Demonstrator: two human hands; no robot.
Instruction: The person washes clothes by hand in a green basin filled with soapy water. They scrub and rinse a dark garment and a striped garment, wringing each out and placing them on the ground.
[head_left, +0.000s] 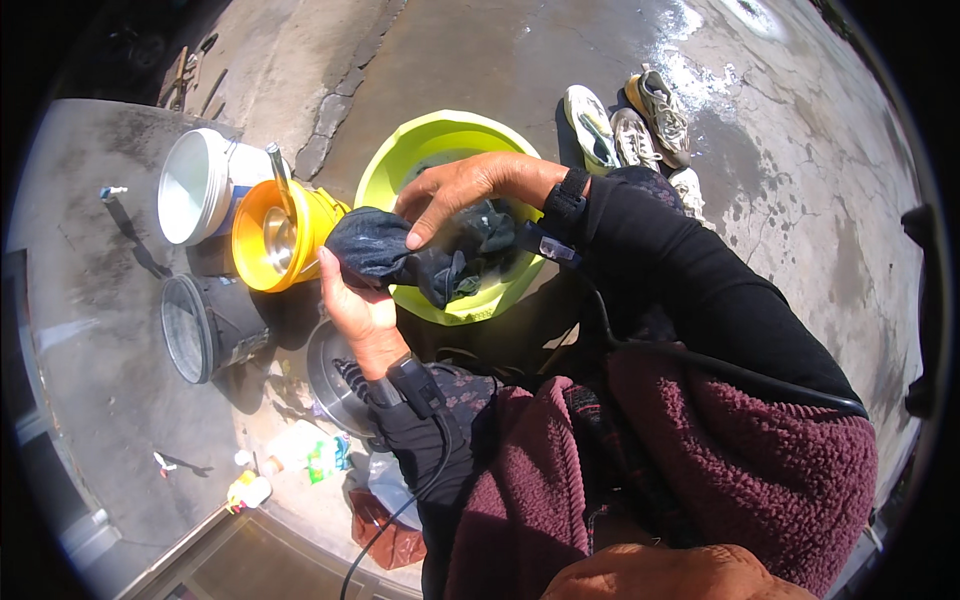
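A dark blue wet cloth (371, 244) is bunched over the lime-green plastic basin (472, 311). My left hand (356, 307) supports its rounded end from below, palm up, with the fingers mostly hidden behind the fabric. From above, my right hand (457, 191) pinches the cloth near its middle between thumb and fingers. The rest of the cloth hangs in folds into the basin, where cloudy water shows partly in shadow.
Left of the basin stand a yellow bucket (251, 259) with a metal dipper (279, 232), a white bucket (184, 184) and a dark grey bucket (187, 330). A metal basin (326, 375) lies near my left forearm. Several shoes (634, 135) rest on wet concrete at upper right.
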